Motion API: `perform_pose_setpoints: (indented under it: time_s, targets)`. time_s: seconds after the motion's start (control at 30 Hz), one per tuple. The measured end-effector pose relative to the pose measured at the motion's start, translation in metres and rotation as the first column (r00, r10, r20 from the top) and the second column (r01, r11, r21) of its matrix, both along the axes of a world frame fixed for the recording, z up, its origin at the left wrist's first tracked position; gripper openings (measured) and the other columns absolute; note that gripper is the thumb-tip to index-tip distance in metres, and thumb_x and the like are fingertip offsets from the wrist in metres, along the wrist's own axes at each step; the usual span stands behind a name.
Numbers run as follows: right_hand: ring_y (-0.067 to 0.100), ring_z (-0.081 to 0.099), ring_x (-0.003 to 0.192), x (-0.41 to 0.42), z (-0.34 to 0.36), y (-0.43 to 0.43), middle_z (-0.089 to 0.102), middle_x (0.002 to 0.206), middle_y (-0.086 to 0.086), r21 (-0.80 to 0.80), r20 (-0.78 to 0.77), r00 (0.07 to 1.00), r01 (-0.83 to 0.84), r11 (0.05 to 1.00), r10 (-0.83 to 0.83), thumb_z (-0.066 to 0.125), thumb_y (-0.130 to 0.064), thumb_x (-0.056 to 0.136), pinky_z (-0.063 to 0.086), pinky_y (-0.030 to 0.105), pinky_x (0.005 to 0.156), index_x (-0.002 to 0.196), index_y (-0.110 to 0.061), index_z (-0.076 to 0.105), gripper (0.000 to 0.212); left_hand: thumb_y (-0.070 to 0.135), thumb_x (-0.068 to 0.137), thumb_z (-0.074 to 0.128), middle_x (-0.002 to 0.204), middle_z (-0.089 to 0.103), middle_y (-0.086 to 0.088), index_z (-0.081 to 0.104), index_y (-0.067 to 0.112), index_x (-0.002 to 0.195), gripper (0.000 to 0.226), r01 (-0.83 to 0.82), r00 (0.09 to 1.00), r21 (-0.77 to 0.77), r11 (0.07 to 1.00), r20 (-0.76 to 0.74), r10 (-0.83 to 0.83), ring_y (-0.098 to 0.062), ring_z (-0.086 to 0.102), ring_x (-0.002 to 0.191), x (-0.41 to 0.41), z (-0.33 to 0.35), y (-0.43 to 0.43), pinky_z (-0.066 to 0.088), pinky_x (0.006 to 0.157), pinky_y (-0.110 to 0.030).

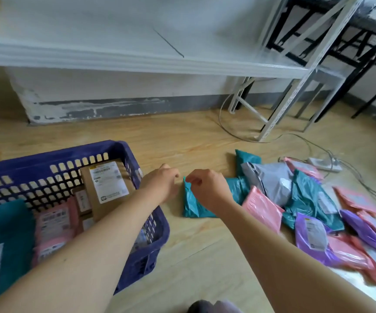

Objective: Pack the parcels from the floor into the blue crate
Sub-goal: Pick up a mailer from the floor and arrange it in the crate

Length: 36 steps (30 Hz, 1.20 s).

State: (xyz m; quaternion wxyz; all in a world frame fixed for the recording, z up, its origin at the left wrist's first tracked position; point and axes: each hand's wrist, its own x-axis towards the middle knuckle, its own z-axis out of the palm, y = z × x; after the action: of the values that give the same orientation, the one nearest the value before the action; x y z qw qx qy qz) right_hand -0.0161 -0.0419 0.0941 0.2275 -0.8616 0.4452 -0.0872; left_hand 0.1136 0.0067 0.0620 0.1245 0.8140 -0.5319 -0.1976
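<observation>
Fingers (195, 177) of the right hand (209, 188) pinch the top corner of a teal plastic mailer parcel (192, 206) on the wooden floor (182, 245) beside the blue slatted plastic crate (53, 152); the left hand (160, 184) hangs alongside, loosely curled, empty.

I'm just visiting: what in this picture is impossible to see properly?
Head view only:
- Label text on the brown box in the blue crate: too blurred to read.
- Teal parcel: its middle is hidden by the right hand, which pinches its corner.
- Left hand: its grip is unclear; curled fingers face away.
- Parcel pile: cut off by the right edge.
- Crate's near side: hidden by the left forearm.
</observation>
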Motion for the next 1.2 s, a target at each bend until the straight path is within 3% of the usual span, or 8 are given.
perform_pose_setpoints:
  time_s: [0.13,0.27,0.43,0.63,0.83,1.1,1.2]
  targets:
    - [0.022,0.063,0.097,-0.021,-0.016,-0.026,0.071,0.104,0.001,0.023,-0.001,0.997,0.080,0.997,-0.080,0.048,-0.007,0.085,0.050,0.030,0.084,0.098,-0.021,0.073,0.031,0.025,0.095,0.049,0.138,0.040,0.001,0.048,0.025,0.129,0.035,0.068,0.998,-0.025,0.997,0.016,-0.068,-0.024,0.052,0.110,-0.019,-0.001,-0.016,0.037,0.075,-0.030]
    - [0.019,0.065,0.092,-0.034,-0.037,-0.045,0.072,0.101,-0.002,0.095,0.029,0.984,0.175,0.980,-0.178,0.049,-0.009,0.085,0.051,0.027,0.081,0.094,-0.025,0.073,0.030,0.025,0.093,0.050,0.138,0.039,0.002,0.047,0.026,0.130,0.037,0.087,0.996,-0.026,0.996,-0.016,-0.087,-0.023,0.049,0.115,-0.028,-0.005,-0.032,0.040,0.081,-0.032]
    - [0.022,0.064,0.097,-0.041,-0.064,-0.064,0.071,0.104,0.000,0.140,-0.020,0.976,0.218,0.966,-0.218,0.049,-0.011,0.084,0.051,0.030,0.087,0.098,-0.026,0.072,0.031,0.023,0.091,0.051,0.140,0.038,0.000,0.041,0.026,0.136,0.046,0.109,0.994,0.015,0.994,-0.014,-0.109,-0.023,0.043,0.123,-0.037,-0.022,-0.045,0.041,0.090,-0.036]
    - [0.021,0.057,0.109,-0.032,-0.114,-0.075,0.061,0.121,0.000,0.192,-0.145,0.983,0.138,0.972,-0.111,0.053,-0.011,0.084,0.043,0.025,0.082,0.112,-0.026,0.066,0.035,0.010,0.090,0.045,0.145,0.034,-0.002,0.036,0.025,0.140,0.054,0.102,0.993,0.206,0.973,0.037,-0.112,-0.026,0.040,0.128,-0.028,-0.054,-0.067,0.039,0.096,-0.038]
    - [0.022,0.056,0.117,-0.011,-0.175,-0.084,0.035,0.146,0.002,0.268,-0.224,0.975,0.061,0.962,0.001,0.051,-0.009,0.085,0.045,0.029,0.091,0.126,-0.025,0.058,0.044,0.009,0.091,0.039,0.145,0.032,-0.005,0.034,0.022,0.143,0.053,-0.018,0.999,0.448,0.894,0.036,0.002,-0.028,0.040,0.129,-0.033,-0.086,-0.094,0.038,0.099,-0.039]
    - [0.029,0.049,0.125,0.021,-0.218,-0.101,0.004,0.158,0.015,0.380,-0.366,0.921,0.015,0.925,0.136,0.045,-0.009,0.084,0.044,0.033,0.088,0.124,-0.019,0.053,0.043,0.008,0.089,0.042,0.143,0.035,-0.004,0.035,0.021,0.141,0.054,-0.058,0.997,0.516,0.855,0.075,0.022,-0.027,0.041,0.128,-0.017,-0.101,-0.120,0.038,0.094,-0.036]
    - [0.024,0.045,0.129,0.026,-0.228,-0.107,0.002,0.158,0.014,0.424,-0.418,0.890,0.016,0.905,0.180,0.049,-0.016,0.087,0.042,0.031,0.088,0.131,-0.019,0.047,0.045,0.008,0.089,0.041,0.143,0.034,-0.005,0.034,0.021,0.142,0.055,-0.057,0.998,0.509,0.859,0.058,0.032,-0.028,0.039,0.130,-0.012,-0.107,-0.122,0.037,0.096,-0.038]
